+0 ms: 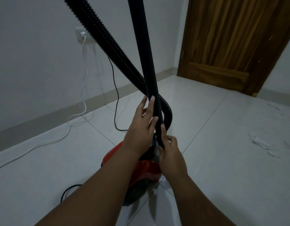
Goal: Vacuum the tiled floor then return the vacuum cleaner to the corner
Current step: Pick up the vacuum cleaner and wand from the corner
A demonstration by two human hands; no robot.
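A red canister vacuum cleaner (145, 168) sits on the tiled floor (222, 144) right below me, partly hidden by my arms. A smooth black wand (144, 51) rises steeply from it to the top of the view. The ribbed black hose (108, 39) crosses behind the wand and loops down to the canister. My left hand (141, 126) lies against the wand with its fingers spread along it. My right hand (170, 150) is closed around the wand's lower end, just above the canister.
A white wall socket (83, 35) holds a white plug whose white cable (43, 144) trails over the floor to the left. A thin black cord (115, 98) hangs beside it. A brown wooden door (230, 43) stands at the back right. White marks (263, 142) stain the tiles at right.
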